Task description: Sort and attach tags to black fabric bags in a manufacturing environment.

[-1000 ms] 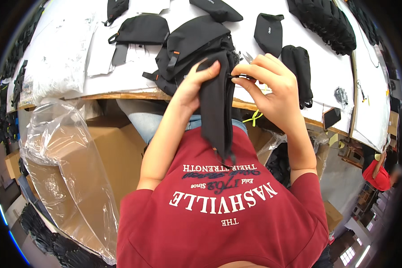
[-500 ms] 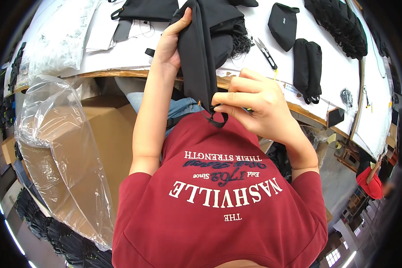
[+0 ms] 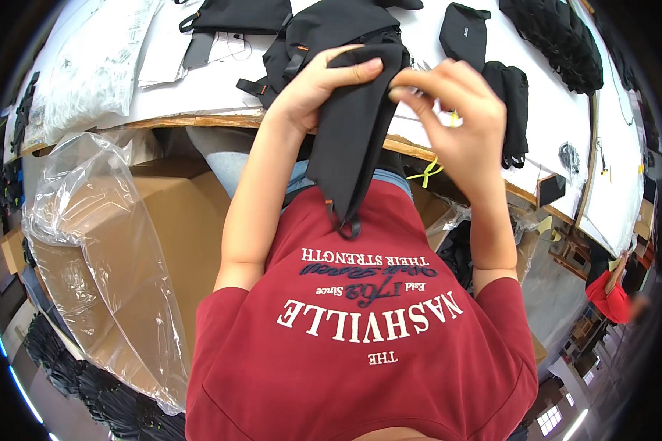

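Observation:
My left hand (image 3: 324, 84) is closed round the upper part of a long black fabric pouch (image 3: 349, 132), thumb on top. The pouch hangs tilted over my lap, with a small orange tag and a black loop (image 3: 349, 228) at its lower end. At the pouch's upper right edge, the thumb and forefinger of my right hand (image 3: 460, 110) are pinched together, slightly blurred; the exact bit of edge between them is hidden. Behind the pouch, a black bag (image 3: 312, 37) with straps and orange tabs lies on the table. A yellow cord (image 3: 428, 173) hangs below my right hand.
The white table (image 3: 559, 132) has a worn wooden edge. On it lie a flat black pouch (image 3: 463, 33), another black pouch (image 3: 517, 117), a row of black bags (image 3: 555, 44) and clear plastic bags (image 3: 95, 66). A cardboard box (image 3: 184, 220) under clear plastic stands at my left.
My left hand has come down and right with the pouch, lowering its looped end. My right hand has moved up from the looped end to the upper edge. The snips are now hidden behind it.

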The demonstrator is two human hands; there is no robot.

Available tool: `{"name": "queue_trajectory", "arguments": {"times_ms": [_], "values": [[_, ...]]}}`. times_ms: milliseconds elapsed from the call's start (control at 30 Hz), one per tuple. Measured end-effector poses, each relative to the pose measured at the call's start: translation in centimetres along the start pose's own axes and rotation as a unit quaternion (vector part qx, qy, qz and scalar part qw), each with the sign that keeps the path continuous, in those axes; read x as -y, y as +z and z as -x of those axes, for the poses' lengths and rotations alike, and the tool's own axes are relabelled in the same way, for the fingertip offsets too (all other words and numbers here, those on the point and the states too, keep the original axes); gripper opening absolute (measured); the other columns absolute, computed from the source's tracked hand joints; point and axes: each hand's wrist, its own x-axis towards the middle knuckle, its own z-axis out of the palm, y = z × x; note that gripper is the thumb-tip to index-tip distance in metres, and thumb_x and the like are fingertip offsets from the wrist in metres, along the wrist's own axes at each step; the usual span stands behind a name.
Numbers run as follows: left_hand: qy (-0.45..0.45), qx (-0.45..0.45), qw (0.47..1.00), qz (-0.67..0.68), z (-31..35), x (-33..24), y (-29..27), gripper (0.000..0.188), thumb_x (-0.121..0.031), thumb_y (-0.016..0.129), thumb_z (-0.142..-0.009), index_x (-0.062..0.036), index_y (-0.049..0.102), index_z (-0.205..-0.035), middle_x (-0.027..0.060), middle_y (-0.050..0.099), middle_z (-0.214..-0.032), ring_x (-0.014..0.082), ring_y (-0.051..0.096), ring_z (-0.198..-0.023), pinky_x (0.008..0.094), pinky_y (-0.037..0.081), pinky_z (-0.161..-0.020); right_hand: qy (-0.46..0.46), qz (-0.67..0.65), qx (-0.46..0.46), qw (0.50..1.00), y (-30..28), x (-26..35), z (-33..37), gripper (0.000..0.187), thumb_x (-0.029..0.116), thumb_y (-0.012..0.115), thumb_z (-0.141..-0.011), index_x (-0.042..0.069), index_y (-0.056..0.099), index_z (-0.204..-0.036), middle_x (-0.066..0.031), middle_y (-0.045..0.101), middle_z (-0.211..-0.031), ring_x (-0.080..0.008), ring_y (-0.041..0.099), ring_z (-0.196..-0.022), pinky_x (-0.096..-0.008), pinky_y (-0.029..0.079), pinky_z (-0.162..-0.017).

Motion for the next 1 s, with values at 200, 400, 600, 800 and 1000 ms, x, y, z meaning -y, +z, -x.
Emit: {"name": "queue_trajectory", "arguments": {"times_ms": [200,400,600,800,1000], "values": [[-0.007,0.007,0.998,0.059,-0.2,0.5,-0.2,0.034,-0.026,0.073,-0.083,-0.0024,0.063,-0.105,0.0052,0.068,-0.087,0.0123,0.066,-0.072,0.0248,0.055,-0.062,0.023,-0.024,0.008,0.999,-0.2,0.0,-0.4,0.014,0.010,0.075,-0.073,0.007,0.070,-0.085,-0.0036,0.055,-0.066,-0.0162,0.053,-0.062,-0.0276,0.042,-0.055],[-0.007,0.063,0.945,0.322,-2.0,1.1,-4.4,0.025,-0.026,0.066,-0.089,-0.0022,0.067,-0.098,0.0110,0.071,-0.089,0.0187,0.070,-0.073,0.0295,0.059,-0.063,-0.031,-0.165,0.173,0.970,1.0,2.2,1.8,0.015,0.006,0.075,-0.070,0.006,0.070,-0.084,-0.0031,0.053,-0.064,-0.0192,0.049,-0.062,-0.0308,0.041,-0.056],[0.039,-0.025,0.960,0.277,-1.9,0.7,-5.3,0.030,-0.028,0.061,-0.092,-0.0003,0.061,-0.104,0.0102,0.067,-0.089,0.0183,0.066,-0.074,0.0274,0.054,-0.063,-0.007,-0.161,0.206,0.965,0.9,2.3,1.8,0.009,0.014,0.072,-0.075,0.010,0.069,-0.082,-0.0030,0.056,-0.072,-0.0227,0.054,-0.070,-0.0322,0.045,-0.061],[0.085,-0.258,0.945,0.185,0.2,-2.0,0.8,0.032,-0.031,0.065,-0.089,-0.0023,0.066,-0.102,0.0100,0.069,-0.097,0.0180,0.066,-0.091,0.0331,0.053,-0.083,0.138,-0.250,0.055,0.957,1.4,1.0,3.5,0.051,0.019,0.074,-0.080,0.009,0.043,-0.120,-0.0059,0.058,-0.096,-0.0116,0.056,-0.081,-0.0246,0.044,-0.070],[0.281,-0.054,0.945,-0.158,4.0,-0.6,-0.5,0.099,-0.026,0.083,-0.067,-0.0071,0.024,-0.144,0.0124,0.033,-0.145,0.0280,0.038,-0.130,0.0381,0.031,-0.108,0.457,-0.568,-0.015,0.684,-0.9,-1.3,4.0,0.044,0.021,0.061,-0.082,0.003,0.052,-0.121,-0.0042,0.061,-0.085,-0.0094,0.056,-0.065,-0.0230,0.041,-0.053]]}}
